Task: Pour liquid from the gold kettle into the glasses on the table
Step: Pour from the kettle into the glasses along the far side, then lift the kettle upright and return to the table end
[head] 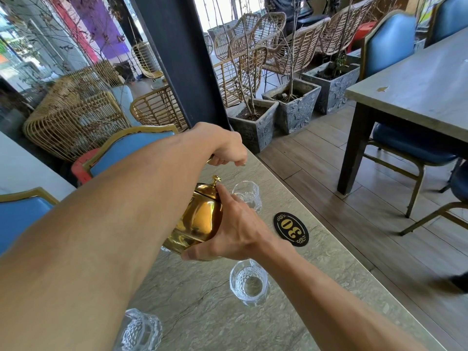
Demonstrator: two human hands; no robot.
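The gold kettle (200, 219) hangs tilted above the grey stone table (202, 295), lid knob toward the far glass (247, 195). My left hand (224, 149) is closed around the kettle's handle from above. My right hand (235, 229) presses against the kettle's body and lid from the right side. A cut-pattern glass (249, 282) stands upright just below my right wrist. Another glass (139, 330) sits at the near edge, partly cut off. The spout is hidden behind the kettle and my right hand.
A black oval plaque with the number 30 (291, 229) lies on the table right of the kettle. Blue padded chairs (126, 150) stand on the left. The table's right edge drops to a wooden floor, and another table (410, 89) stands beyond.
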